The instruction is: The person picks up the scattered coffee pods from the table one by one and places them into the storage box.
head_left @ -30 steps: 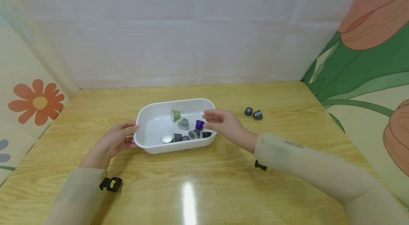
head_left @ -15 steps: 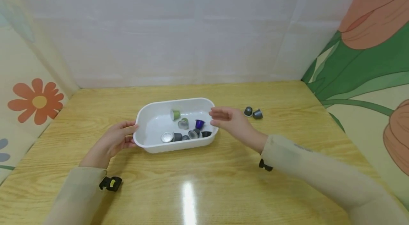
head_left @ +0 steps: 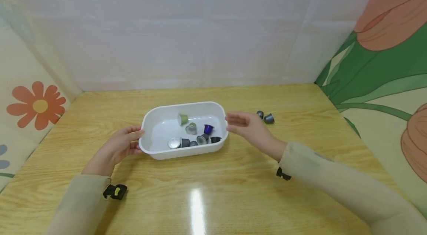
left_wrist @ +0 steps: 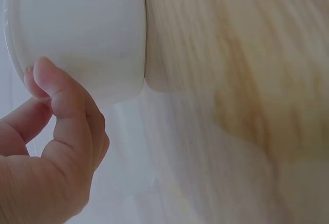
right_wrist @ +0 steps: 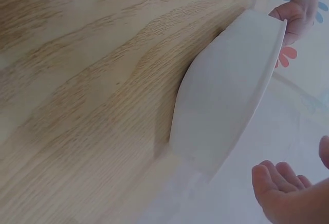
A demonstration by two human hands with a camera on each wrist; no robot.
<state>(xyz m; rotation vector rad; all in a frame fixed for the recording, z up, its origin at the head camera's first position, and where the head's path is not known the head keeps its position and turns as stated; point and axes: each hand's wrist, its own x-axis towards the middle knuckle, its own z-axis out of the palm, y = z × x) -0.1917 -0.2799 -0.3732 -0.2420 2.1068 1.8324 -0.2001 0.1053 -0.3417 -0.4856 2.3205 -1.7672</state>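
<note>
On the wooden table stands a white plastic tub (head_left: 190, 152) with several coffee capsules inside. Among them are a green capsule (head_left: 183, 119), a purple capsule (head_left: 208, 129) and grey and black ones near the front wall. My left hand (head_left: 121, 145) pinches the tub's left end at the rim, thumb above and fingers below, as the left wrist view shows too. Just off the right end, my right hand (head_left: 249, 128) is held with loosely bent fingers and nothing in it. In the right wrist view, a gap shows between these fingers (right_wrist: 261, 179) and the tub wall.
Two dark grey capsules lie on the table (head_left: 207, 198) behind and right of the right hand: one capsule (head_left: 269, 118) on its side, the other capsule (head_left: 260, 113) partly hidden by the hand. A white sheet (head_left: 200, 42) hangs behind the table, with flower-patterned panels at both sides.
My right hand has drawn back to the right, from over the tub's right end to just outside its rim. The left hand and the tub stay nearly in place.
</note>
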